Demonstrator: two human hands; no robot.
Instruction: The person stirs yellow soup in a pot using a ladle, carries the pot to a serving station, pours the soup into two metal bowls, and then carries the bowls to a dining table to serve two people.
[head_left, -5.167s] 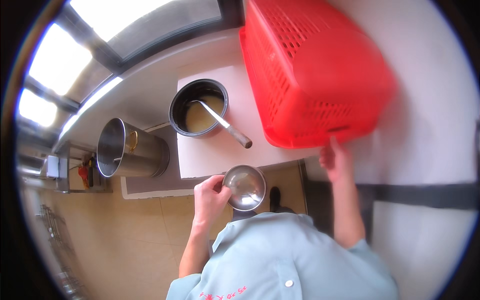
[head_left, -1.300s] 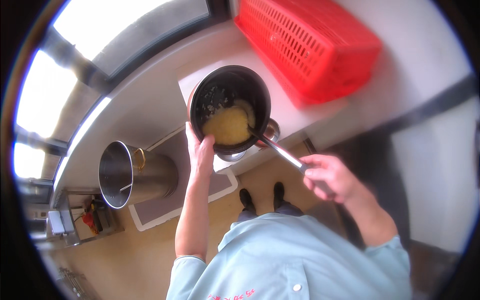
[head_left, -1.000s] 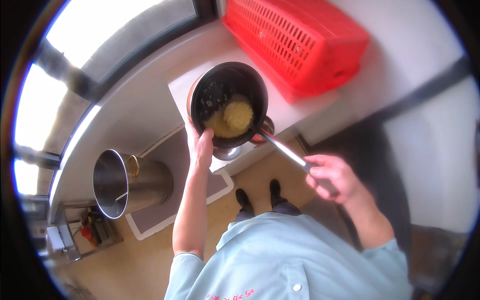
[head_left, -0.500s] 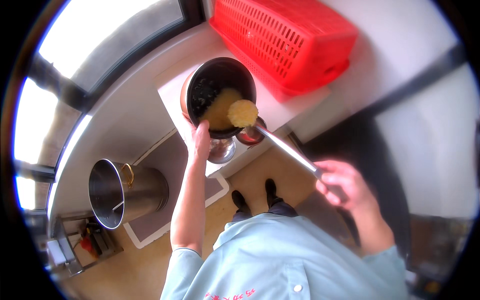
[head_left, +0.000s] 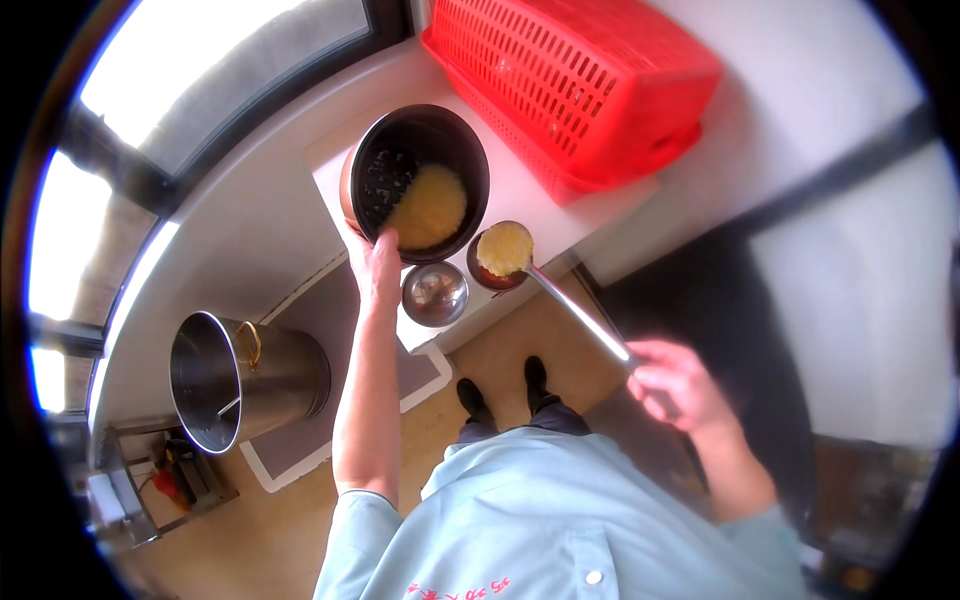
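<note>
1. Above a reddish bowl (head_left: 496, 285), a ladle (head_left: 578, 311) heaped with yellow food (head_left: 505, 246), the right hand (head_left: 672, 385) gripping its handle.
2. Beside it, the left hand (head_left: 377, 268) clasps a tilted pot (head_left: 440, 138).
3. A wrist roll could spill food onto the surface (head_left: 590, 218).

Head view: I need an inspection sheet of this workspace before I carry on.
Surface: white counter, bowls near its edge.
Job's things: black-lined pot tilted, yellow food inside; ladle full, over the reddish bowl; contact unclear. Steel bowl beside it.
Clutter: red basket beyond the pot; steel bucket at left, thin rod inside.
Hands: left hand grips the pot by its near side; right hand grips the ladle's handle.
Cables: nothing seen.
Surroundings: bright windows upper left; tan floor; rack lower left, contents too blurred to name.
</note>
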